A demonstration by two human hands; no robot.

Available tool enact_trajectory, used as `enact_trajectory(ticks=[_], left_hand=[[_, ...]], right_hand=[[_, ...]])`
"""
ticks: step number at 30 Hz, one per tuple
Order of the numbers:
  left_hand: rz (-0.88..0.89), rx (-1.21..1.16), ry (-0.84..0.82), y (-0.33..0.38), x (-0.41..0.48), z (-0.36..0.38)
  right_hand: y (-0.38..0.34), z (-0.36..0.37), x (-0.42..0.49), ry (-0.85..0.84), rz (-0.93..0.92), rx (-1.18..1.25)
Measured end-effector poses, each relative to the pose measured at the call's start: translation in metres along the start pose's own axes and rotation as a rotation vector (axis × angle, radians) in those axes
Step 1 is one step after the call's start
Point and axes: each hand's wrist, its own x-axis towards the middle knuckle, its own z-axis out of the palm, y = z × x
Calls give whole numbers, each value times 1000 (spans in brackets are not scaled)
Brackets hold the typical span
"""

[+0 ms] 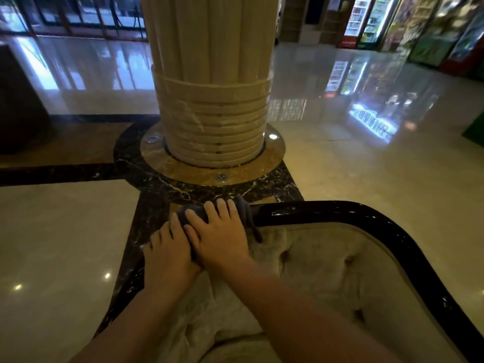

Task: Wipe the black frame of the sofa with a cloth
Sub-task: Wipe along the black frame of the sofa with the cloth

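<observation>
The dark grey cloth (195,214) lies bunched over the top rail of the sofa's glossy black frame (340,213), at its left end near the marble column (212,100). We judge it soft and light, best pressed flat under the palms (the lacquered rail looks slippery). Our right hand (222,237) spreads over it, fingers extended and pressing down; our left hand (167,255) curls beside it, pinning the cloth's near edge against the beige upholstery (327,271).
</observation>
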Motion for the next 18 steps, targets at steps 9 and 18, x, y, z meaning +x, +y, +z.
enact_trajectory(ticks=[9,18], left_hand=[[174,62,-74,62,23,-12],[219,166,-38,145,25,4]], right_hand=[[187,-43,-63,128,877,1],[208,-32,-70,59,-5,-93]])
